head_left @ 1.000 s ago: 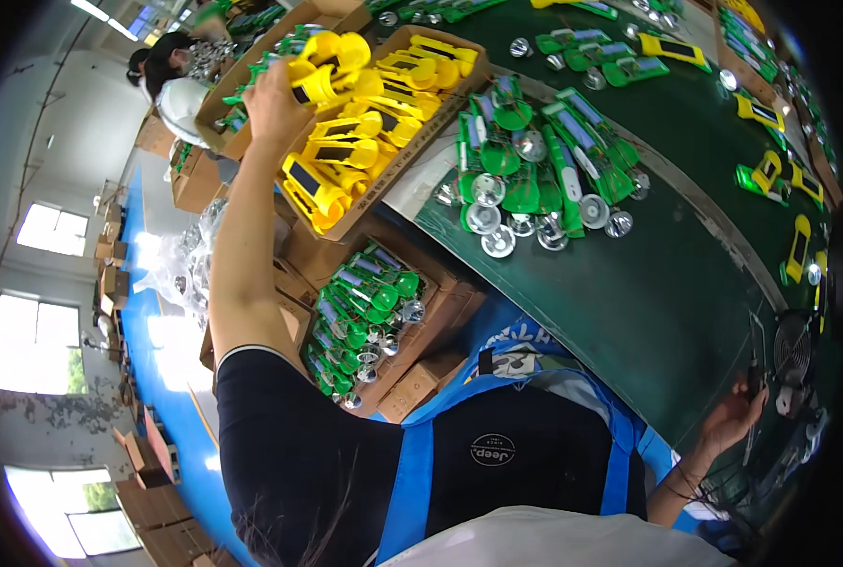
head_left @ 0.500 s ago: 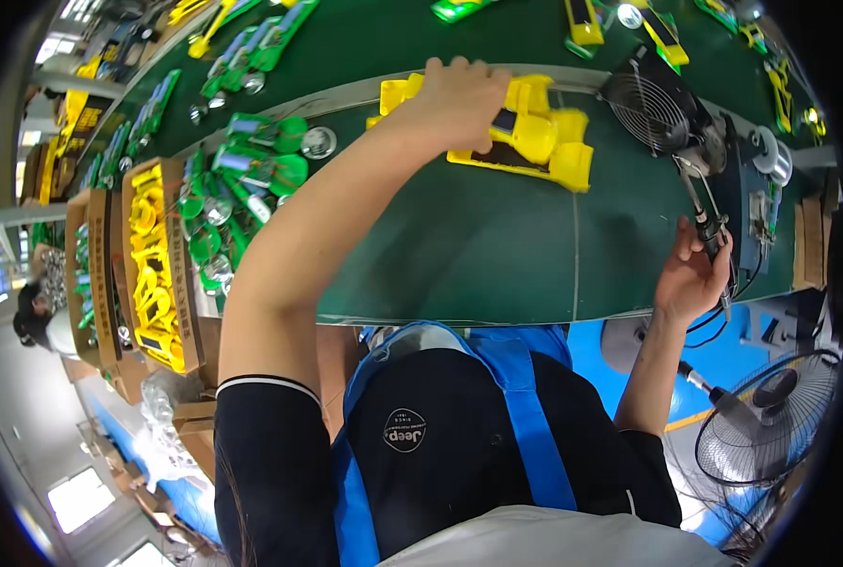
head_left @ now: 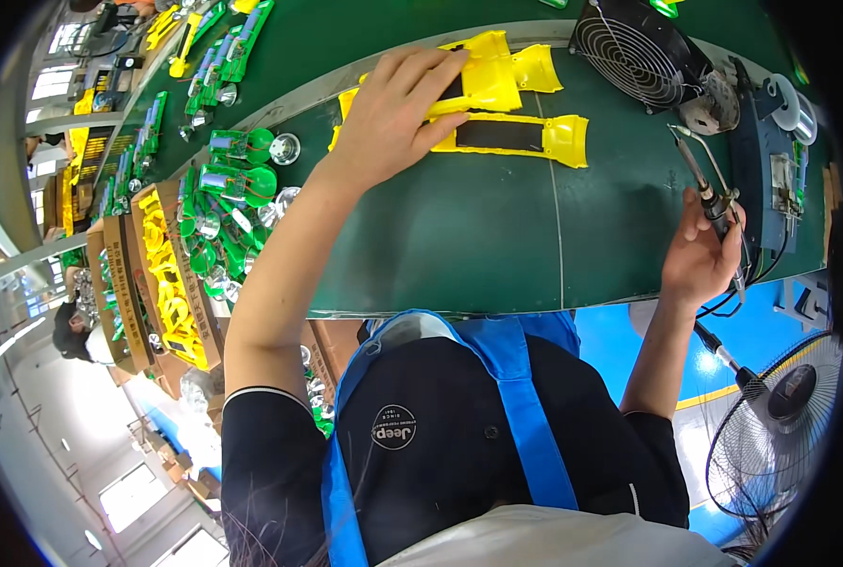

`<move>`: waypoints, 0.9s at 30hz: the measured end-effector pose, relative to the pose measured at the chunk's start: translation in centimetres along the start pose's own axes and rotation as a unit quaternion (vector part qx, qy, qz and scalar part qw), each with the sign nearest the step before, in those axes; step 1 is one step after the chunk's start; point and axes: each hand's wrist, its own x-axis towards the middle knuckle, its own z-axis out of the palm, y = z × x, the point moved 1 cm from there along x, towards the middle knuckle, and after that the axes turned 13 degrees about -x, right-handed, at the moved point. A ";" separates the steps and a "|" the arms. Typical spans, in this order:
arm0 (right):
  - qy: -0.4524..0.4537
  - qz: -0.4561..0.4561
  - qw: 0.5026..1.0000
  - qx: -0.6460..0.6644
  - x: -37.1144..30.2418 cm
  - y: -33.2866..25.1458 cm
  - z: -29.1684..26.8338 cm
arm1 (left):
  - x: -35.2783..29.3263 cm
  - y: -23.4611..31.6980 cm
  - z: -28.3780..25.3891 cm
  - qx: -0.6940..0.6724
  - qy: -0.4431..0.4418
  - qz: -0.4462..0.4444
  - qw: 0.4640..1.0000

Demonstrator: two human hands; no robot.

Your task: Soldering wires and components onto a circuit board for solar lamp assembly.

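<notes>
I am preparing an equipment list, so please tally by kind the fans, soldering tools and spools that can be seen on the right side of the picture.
Fans: 2 (black boxy fan on the bench, round standing fan)
Soldering tools: 1 (soldering tool in the right hand)
Spools: 1 (silvery spool)
Total: 4

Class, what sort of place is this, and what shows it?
Probably an electronics assembly workshop: a soldering iron in the right hand, a heap of wired green parts on the workbench, and yellow plastic casings at the left hand.
</notes>
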 end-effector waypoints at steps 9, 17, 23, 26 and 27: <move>-0.028 -0.050 0.998 -0.026 -1.1 -1.8 1.3 | 0.4 0.1 -1.4 0.054 0.152 0.011 0.987; -0.060 -0.079 0.994 -0.041 -2.1 -2.7 5.7 | -3.2 6.1 2.6 -0.133 -0.014 0.029 0.991; -0.058 -0.006 0.993 -0.105 -4.2 2.8 10.7 | -1.0 4.4 -1.3 -0.093 0.115 0.041 0.988; -0.088 -0.022 0.983 -0.161 -4.4 3.8 11.5 | -1.2 -6.8 -8.1 0.188 0.195 0.009 0.962; -0.116 -0.063 0.970 -0.206 -4.4 3.9 12.0 | -1.9 -9.9 -10.2 0.286 0.149 -0.192 0.927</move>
